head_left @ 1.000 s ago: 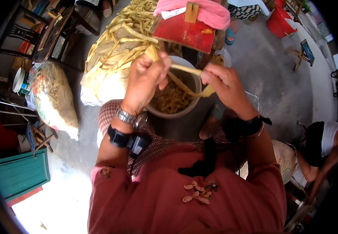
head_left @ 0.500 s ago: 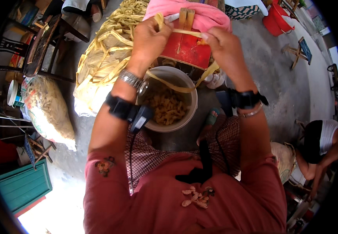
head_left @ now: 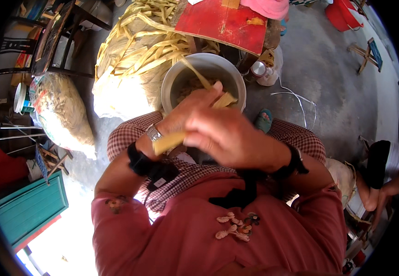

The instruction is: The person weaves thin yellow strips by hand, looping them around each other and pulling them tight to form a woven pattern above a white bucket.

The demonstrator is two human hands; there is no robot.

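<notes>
Yellow strip (head_left: 168, 143), taut earlier: my right hand (head_left: 231, 135), pinching it, now crosses my left hand (head_left: 188, 105), also gripping; bucket (head_left: 167, 89) at 12 o'clock. Stretch apparently finished.

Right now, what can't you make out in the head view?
All in the head view:
Left hand: fingers largely hidden by the right hand; exact grip unclear.
Yellow strip: middle hidden behind the hands; can't tell if the visible lengths are one piece.
Contents of the white bucket: partly covered by the left hand.
Pink cloth: cut off by the top edge.
Person at right: cut off by the dark rim.
</notes>
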